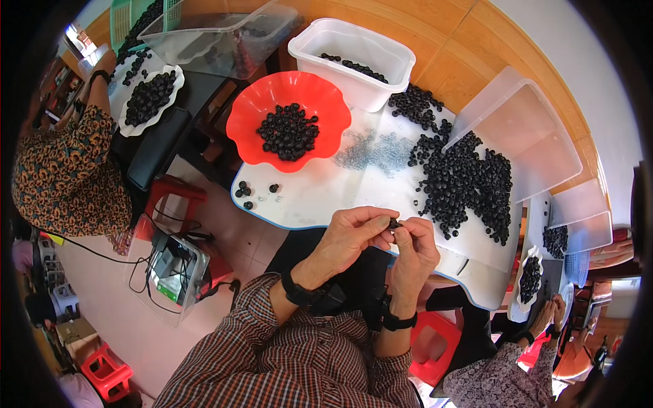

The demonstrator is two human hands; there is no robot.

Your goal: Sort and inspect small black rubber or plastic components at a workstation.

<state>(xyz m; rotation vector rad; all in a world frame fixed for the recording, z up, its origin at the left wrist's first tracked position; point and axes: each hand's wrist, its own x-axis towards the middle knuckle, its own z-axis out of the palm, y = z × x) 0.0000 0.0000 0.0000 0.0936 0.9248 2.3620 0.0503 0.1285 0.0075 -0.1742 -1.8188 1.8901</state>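
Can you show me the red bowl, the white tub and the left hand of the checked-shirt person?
Red bowl (289, 87): head view, on its bare inner wall.
White tub (342, 86): head view, on its outer wall.
Left hand (343, 239): head view, on its back.

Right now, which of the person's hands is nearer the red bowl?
Left. In the picture, the left hand is below and right of the red bowl; the right hand is farther to its right.
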